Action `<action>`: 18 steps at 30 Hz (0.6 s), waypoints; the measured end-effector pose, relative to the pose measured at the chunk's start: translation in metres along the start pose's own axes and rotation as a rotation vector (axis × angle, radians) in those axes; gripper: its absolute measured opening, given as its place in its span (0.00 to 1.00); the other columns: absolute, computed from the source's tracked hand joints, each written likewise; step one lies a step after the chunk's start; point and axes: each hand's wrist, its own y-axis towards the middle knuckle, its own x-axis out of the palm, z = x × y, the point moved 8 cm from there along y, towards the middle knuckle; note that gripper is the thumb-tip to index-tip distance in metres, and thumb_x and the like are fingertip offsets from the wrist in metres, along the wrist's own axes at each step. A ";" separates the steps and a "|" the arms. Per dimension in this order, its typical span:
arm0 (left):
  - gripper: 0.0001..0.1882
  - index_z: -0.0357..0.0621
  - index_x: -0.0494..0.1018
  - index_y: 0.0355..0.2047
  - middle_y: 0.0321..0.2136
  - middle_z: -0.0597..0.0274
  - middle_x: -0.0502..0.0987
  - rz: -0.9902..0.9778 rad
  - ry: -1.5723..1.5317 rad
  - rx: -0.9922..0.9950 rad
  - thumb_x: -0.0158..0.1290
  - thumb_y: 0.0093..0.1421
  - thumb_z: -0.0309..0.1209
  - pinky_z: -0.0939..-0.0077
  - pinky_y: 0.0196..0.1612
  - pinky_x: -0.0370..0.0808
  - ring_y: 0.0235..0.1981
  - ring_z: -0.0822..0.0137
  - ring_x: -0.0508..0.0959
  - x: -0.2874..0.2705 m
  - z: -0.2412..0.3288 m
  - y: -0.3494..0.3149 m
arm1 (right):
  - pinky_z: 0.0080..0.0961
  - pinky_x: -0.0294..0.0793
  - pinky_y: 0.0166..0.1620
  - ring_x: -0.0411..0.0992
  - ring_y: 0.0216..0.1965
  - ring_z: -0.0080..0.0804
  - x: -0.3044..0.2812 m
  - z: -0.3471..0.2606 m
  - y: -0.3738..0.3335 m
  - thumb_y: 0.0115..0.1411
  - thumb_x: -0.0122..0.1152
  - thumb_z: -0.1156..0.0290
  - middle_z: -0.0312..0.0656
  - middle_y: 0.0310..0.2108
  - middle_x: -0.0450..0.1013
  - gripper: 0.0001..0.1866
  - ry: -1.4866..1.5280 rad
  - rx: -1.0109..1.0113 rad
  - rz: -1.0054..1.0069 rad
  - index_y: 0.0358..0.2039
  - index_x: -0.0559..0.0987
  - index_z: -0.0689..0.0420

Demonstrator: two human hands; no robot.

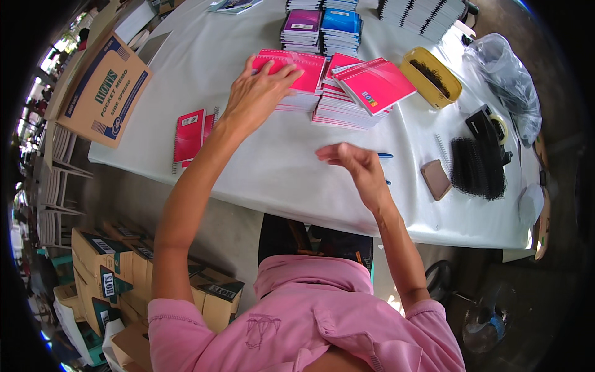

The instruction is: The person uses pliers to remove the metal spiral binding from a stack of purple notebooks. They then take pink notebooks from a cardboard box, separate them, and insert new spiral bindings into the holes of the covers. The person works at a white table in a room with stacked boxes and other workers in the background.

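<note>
My left hand (259, 93) lies with its fingers spread on the top pink notebook cover (300, 65) of a stack. Right beside that stack stands another pile (344, 111) of pink notebooks, page edges toward me. On it a loose pink notebook (378, 84) rests askew, overhanging the pile's right side. Nearer to me, my right hand (359, 164) hovers over the white table (266, 167), fingers stretched to the left and slightly blurred, with nothing visible in them. Blue pens (385, 155) lie by that hand, partly hidden behind it.
Small pink spiral notebooks (189, 136) lie at left near a cardboard box (105, 90). Purple (302, 20) and blue notebooks (341, 22) are stacked behind. At right are a yellow tray (457, 93), black spiral coils (477, 167), a brown block (436, 180) and a clear plastic bag (505, 80).
</note>
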 end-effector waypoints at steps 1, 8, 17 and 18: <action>0.27 0.54 0.68 0.60 0.58 0.67 0.71 0.024 0.018 0.042 0.54 0.60 0.39 0.48 0.65 0.57 0.59 0.54 0.68 -0.005 0.007 -0.010 | 0.33 0.71 0.51 0.74 0.47 0.34 0.003 -0.001 0.007 0.68 0.48 0.53 0.45 0.45 0.75 0.25 0.247 0.093 0.004 0.38 0.81 0.64; 0.32 0.54 0.64 0.63 0.61 0.61 0.68 0.073 -0.181 0.032 0.58 0.58 0.36 0.48 0.65 0.56 0.62 0.53 0.66 -0.035 0.071 -0.093 | 0.21 0.72 0.43 0.72 0.33 0.22 -0.001 0.018 0.017 0.62 0.60 0.73 0.38 0.31 0.75 0.08 0.290 0.209 0.109 0.39 0.77 0.63; 0.54 0.56 0.27 0.70 0.68 0.51 0.53 0.102 -1.667 -0.530 0.59 0.60 0.32 0.72 0.60 0.63 0.68 0.57 0.55 0.050 0.070 -0.127 | 0.22 0.62 0.31 0.56 0.26 0.28 -0.017 0.059 -0.027 0.61 0.57 0.80 0.45 0.22 0.61 0.08 -0.268 -0.215 0.254 0.32 0.66 0.61; 0.54 0.55 0.27 0.70 0.68 0.52 0.53 0.141 -1.651 -0.517 0.58 0.60 0.32 0.71 0.61 0.62 0.69 0.56 0.54 0.046 0.066 -0.125 | 0.22 0.63 0.31 0.56 0.26 0.30 -0.015 0.054 -0.028 0.60 0.57 0.81 0.46 0.22 0.62 0.08 -0.297 -0.222 0.272 0.32 0.66 0.61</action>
